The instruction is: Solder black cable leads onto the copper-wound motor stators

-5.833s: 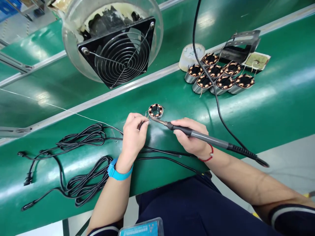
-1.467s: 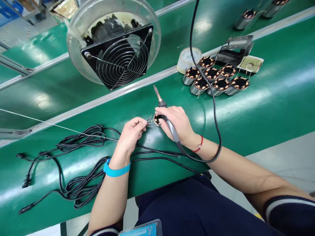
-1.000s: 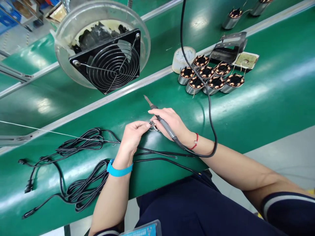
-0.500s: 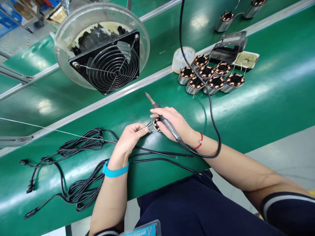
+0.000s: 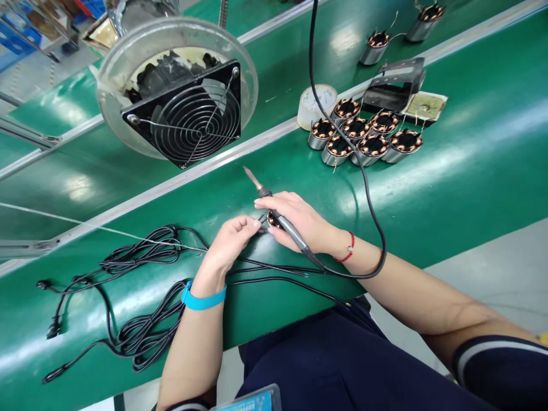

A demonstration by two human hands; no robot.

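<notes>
My right hand (image 5: pixel 299 221) is closed around the grey handle of a soldering iron (image 5: pixel 287 226), whose tip points up and to the left, away from the work. Under that hand a motor stator (image 5: pixel 271 218) with copper windings is partly hidden by the fingers and the iron. My left hand (image 5: pixel 234 235) pinches thin wires (image 5: pixel 262 219) at the stator's left side. Several black power cables (image 5: pixel 274 266) lie on the green bench just below both hands, with stripped ends to the right.
Several wound stators (image 5: pixel 372 145) stand grouped at the upper right, beside a tape roll (image 5: pixel 317 105) and a solder-paste tin (image 5: pixel 426 107). A fan with a round grille (image 5: pixel 201 132) hangs at upper left. Coiled cables (image 5: pixel 145 251) lie left. The iron's cord (image 5: pixel 367 188) loops over the right forearm.
The soldering iron and my right hand have shifted slightly left, the tip swinging further left. My left fingers have moved a little on the wires. The camera view has shifted slightly.
</notes>
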